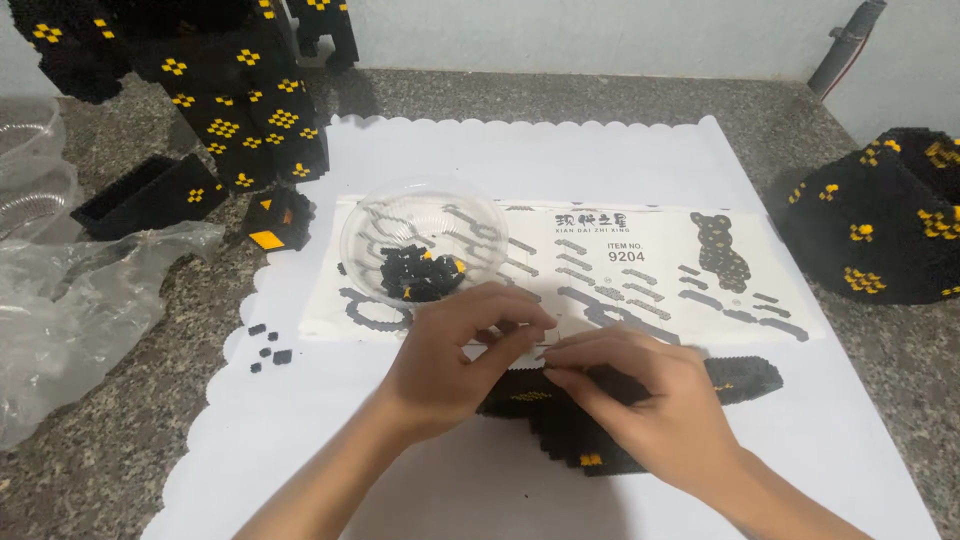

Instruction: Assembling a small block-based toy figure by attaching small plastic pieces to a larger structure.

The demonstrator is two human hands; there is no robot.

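— What are your hands doing?

— My left hand [455, 350] and my right hand [640, 405] are both on the flat black block piece with yellow dots [740, 378]. It lies on the white paper mat with wavy edges [780, 460], right under my hands.

— Which way does it lie?

— Its long side goes left to right. One end pokes out past my right hand. Both hands are on it, so neither one is closer.

— Are your hands open?

— No. My left fingers curl down and pinch the top edge. My right fingers are close together and press on the same spot. If a tiny block is between them, I cannot see it.

— What is close by?

— The clear round plastic bowl of little black and yellow blocks [425, 245] sits just past my left hand, on the printed paper sheet with block pictures [660, 285].
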